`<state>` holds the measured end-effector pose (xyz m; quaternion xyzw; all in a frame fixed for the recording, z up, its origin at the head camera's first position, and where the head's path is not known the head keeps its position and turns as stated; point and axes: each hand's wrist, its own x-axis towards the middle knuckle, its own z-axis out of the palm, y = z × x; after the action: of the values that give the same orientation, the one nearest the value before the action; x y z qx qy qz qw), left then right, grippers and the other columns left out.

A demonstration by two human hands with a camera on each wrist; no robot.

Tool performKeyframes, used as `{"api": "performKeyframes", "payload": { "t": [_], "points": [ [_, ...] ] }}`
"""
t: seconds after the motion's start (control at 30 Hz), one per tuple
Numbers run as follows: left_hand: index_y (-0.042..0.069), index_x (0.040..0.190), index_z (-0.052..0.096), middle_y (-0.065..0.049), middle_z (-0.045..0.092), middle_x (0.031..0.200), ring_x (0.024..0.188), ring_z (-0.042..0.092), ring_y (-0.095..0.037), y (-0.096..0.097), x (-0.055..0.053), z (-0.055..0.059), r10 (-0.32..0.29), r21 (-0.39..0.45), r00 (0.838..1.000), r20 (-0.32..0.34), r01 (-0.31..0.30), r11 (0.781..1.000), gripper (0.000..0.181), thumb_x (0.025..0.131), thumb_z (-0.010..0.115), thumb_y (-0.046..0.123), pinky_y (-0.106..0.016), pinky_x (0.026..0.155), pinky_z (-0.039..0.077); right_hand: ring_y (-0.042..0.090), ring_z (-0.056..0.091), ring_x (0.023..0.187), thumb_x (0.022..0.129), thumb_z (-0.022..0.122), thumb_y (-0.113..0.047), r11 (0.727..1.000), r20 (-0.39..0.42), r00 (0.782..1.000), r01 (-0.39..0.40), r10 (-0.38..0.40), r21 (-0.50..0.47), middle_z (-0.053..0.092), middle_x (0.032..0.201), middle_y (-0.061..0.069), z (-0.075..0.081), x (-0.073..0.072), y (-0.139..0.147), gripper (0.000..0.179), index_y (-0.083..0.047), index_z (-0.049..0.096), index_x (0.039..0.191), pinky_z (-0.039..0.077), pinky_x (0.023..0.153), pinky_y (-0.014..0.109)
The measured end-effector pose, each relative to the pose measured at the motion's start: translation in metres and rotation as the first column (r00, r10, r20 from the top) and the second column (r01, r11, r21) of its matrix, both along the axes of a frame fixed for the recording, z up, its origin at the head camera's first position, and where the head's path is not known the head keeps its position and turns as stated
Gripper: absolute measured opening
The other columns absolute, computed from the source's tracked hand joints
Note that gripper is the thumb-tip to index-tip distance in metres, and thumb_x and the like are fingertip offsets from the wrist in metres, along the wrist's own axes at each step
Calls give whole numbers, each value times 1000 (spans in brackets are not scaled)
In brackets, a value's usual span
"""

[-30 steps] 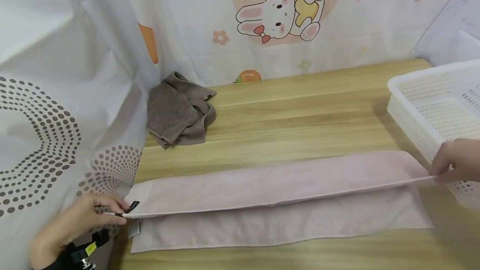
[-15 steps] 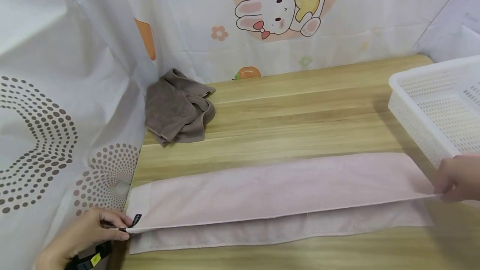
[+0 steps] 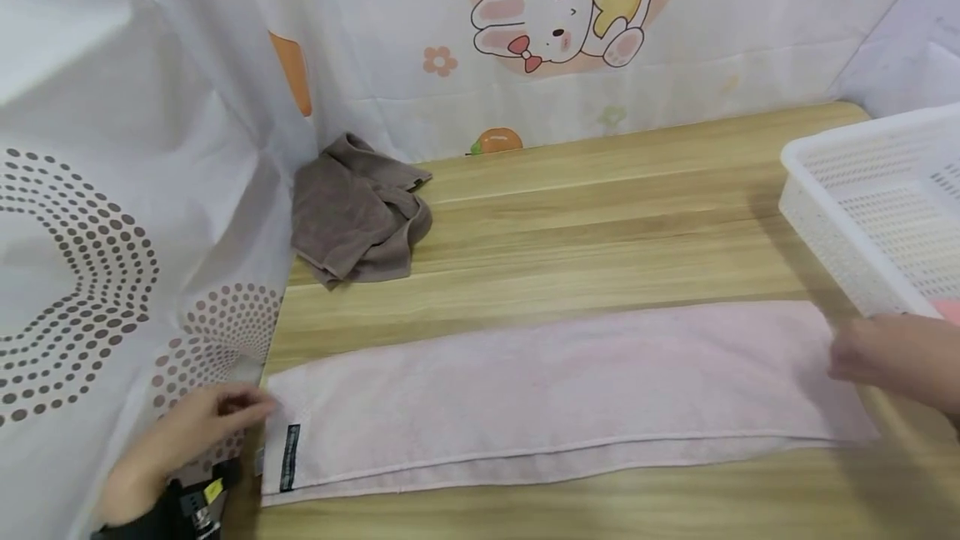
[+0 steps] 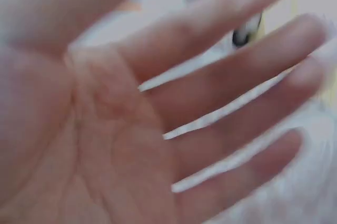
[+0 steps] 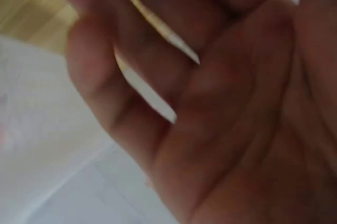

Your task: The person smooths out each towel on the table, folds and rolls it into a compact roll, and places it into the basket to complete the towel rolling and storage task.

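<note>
A pale pink towel (image 3: 555, 390) lies folded lengthwise into a long strip along the front of the table. Its upper layer stops just short of the lower layer's front edge, and a dark label (image 3: 289, 457) shows at its left end. My left hand (image 3: 202, 427) is at the towel's left end, fingertips right at its edge; in the left wrist view its fingers are spread and relaxed, with nothing in them. Over the towel's right end is my right hand (image 3: 892, 357), blurred, its fingers loosely bent and the palm bare in the right wrist view.
A crumpled brown towel (image 3: 356, 215) lies at the back left of the wooden table (image 3: 600, 223). On the right stands a white plastic basket (image 3: 847, 232) with something pink (image 3: 948, 309) at its near side. Printed white curtains (image 3: 375, 40) hang behind and to the left.
Both hands have brought the towel's raised edge down toward the front and let it go. The upper layer now lies flat, and the hands have drawn back slightly from that edge.
</note>
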<state>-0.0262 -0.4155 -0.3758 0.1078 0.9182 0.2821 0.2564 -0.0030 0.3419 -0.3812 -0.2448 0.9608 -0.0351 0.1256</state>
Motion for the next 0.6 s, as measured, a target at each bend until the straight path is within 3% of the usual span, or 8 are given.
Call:
{"api": "performKeyframes", "payload": {
  "t": [0.07, 0.1, 0.17, 0.27, 0.33, 0.47, 0.6],
  "points": [
    [4, 113, 70, -3, 71, 101, 86, 65, -9, 15, -15, -2, -23, -36, 994, -106, 19, 999, 27, 97, 65, 24, -30, 73, 55, 10, 61, 60, 79, 78, -15, 1000, -109, 994, 6, -6, -7, 65, 72, -11, -4, -7, -6, 10, -12, 68, 80, 53, 57, 31],
    [3, 116, 69, -5, 71, 107, 94, 66, -14, 23, -24, -4, -29, -40, 993, -115, 25, 999, 30, 96, 66, 26, -33, 78, 55, 16, 65, 64, 84, 75, -18, 1000, -154, 988, -18, 14, -20, 68, 77, -5, -7, -13, -9, 11, -10, 69, 85, 55, 61, 35],
    [2, 121, 66, -11, 69, 116, 104, 65, -25, 36, -39, -9, -46, -40, 994, -101, 42, 998, 37, 95, 68, 28, -40, 86, 55, 21, 66, 69, 86, 75, -16, 994, -261, 963, -88, 69, -64, 69, 82, 0, -16, -25, -12, 15, -5, 68, 93, 56, 63, 37],
    [-1, 126, 62, -17, 65, 122, 112, 62, -37, 50, -57, -20, -86, -10, 995, -57, 85, 996, 45, 91, 72, 25, -50, 92, 52, 23, 65, 76, 81, 77, -11, 985, -353, 929, -153, 114, -84, 66, 88, 3, -27, -45, -15, 20, -3, 68, 97, 55, 68, 39],
    [-3, 124, 62, -18, 65, 121, 111, 62, -37, 54, -65, -27, -107, -20, 993, -48, 106, 994, 48, 87, 77, 23, -51, 93, 50, 23, 65, 81, 72, 80, -7, 984, -312, 944, -146, 107, -102, 67, 91, 0, -32, -56, -16, 28, -6, 70, 98, 55, 72, 39],
    [-1, 115, 64, -11, 65, 106, 97, 60, -26, 57, -73, -37, -102, -42, 995, -13, 101, 994, 45, 79, 84, 17, -42, 84, 51, 20, 66, 84, 69, 83, -8, 987, -138, 987, -101, 83, -128, 69, 93, -7, -37, -73, -14, 28, -12, 72, 94, 54, 76, 36],
    [4, 101, 64, -5, 59, 90, 82, 52, -18, 56, -77, -42, -96, -69, 995, 17, 97, 993, 33, 77, 84, 14, -32, 72, 45, 13, 65, 76, 68, 85, -13, 989, -10, 998, -68, 67, -132, 69, 86, -9, -38, -82, -10, 26, -13, 71, 90, 53, 71, 33]
  ]
}}
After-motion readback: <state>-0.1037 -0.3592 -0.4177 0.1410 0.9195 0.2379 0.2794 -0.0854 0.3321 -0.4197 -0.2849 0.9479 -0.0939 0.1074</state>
